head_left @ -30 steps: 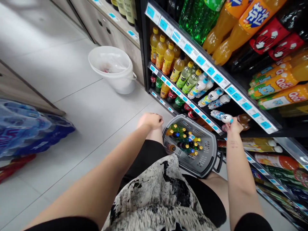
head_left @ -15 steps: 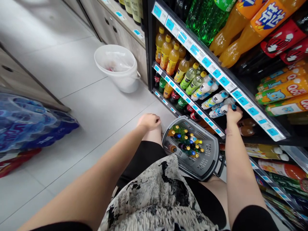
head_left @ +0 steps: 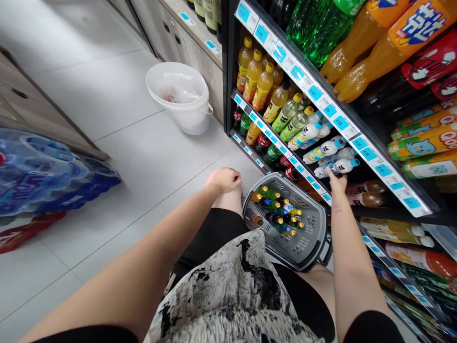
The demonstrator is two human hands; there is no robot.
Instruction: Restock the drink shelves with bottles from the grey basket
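My right hand [head_left: 337,182] is at the shelf, its thumb and fingers against the lower side of a white drink bottle [head_left: 342,166] with a blue cap. That bottle lies tilted beside similar white bottles [head_left: 324,150]; part of my grip is hidden behind it. My left hand [head_left: 227,179] rests on my knee, fingers curled, with nothing visible in it. Between my legs and the shelf stands a grey shopping basket [head_left: 310,228] holding several small bottles [head_left: 276,206] with yellow, blue and green caps.
A white bucket [head_left: 191,116] with a plastic liner stands on the floor left of the shelf. Shrink-wrapped water packs [head_left: 46,171] lie at the far left. Large orange soda bottles [head_left: 378,40] fill the upper shelf, above a price-tag rail [head_left: 323,105].
My right hand has shifted from the cap end of the white bottle down to its body. The bottle lies in nearly the same spot. My left hand stays on the knee.
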